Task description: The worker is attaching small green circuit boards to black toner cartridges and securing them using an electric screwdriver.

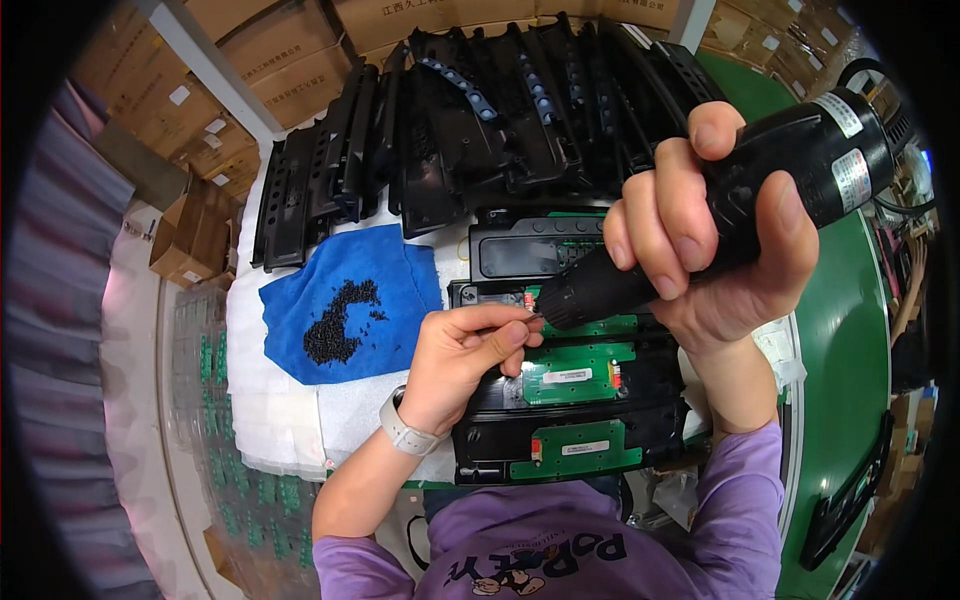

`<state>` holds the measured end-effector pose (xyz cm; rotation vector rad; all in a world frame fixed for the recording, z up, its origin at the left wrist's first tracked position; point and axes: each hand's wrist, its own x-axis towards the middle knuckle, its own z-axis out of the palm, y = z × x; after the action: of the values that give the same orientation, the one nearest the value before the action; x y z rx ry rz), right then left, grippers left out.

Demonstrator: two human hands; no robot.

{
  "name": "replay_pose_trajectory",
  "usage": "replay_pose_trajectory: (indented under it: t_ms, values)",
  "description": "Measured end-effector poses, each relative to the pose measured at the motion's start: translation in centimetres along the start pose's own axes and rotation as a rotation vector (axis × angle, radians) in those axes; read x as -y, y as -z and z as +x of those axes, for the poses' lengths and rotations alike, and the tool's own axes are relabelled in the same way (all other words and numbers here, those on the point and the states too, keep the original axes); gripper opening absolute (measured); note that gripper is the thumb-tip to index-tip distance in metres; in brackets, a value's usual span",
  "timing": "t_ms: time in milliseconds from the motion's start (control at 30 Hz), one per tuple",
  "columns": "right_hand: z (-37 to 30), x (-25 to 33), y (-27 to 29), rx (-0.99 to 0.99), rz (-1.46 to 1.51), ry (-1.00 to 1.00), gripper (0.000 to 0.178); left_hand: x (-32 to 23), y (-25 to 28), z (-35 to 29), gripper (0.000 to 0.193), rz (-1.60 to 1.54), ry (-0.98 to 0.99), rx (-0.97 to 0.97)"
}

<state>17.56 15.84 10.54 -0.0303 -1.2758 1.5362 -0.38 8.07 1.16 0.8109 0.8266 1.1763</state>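
My right hand is wrapped round a thick black electric screwdriver, which slants down and left over the work. At the driver's nose, my left hand pinches thumb and forefinger together; what lies between them is too small to make out. Below both hands, black plastic panels lie in a row. Green circuit boards sit in them, each with a white label. The screwdriver and my fingers partly cover one board. Left of my left hand, a blue cloth bears a pile of tiny black screws.
Many black plastic housings are stacked along the far side of the white-covered table. A green surface runs along the right, with a black panel on it. Cardboard boxes stand behind; clear trays of green boards are at lower left.
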Motion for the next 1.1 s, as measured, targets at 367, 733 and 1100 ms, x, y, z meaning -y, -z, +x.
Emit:
replay_pose_trajectory:
  t_ms: [367,733,1100]
  values:
    - [0.4,-0.7,0.9,0.025,0.155,-0.022,0.036,-0.9,0.0,-0.1,0.014,0.105,0.093,0.025]
    - [0.4,-4.3,0.9,-0.002,-0.359,-0.180,0.026,-1.1,1.0,0.9,0.009,0.512,-0.045,-0.209]
    - [0.5,-5.1,0.5,0.007,-0.359,-0.216,0.021,-0.3,1.1,1.6,0.012,0.330,-0.122,-0.196]
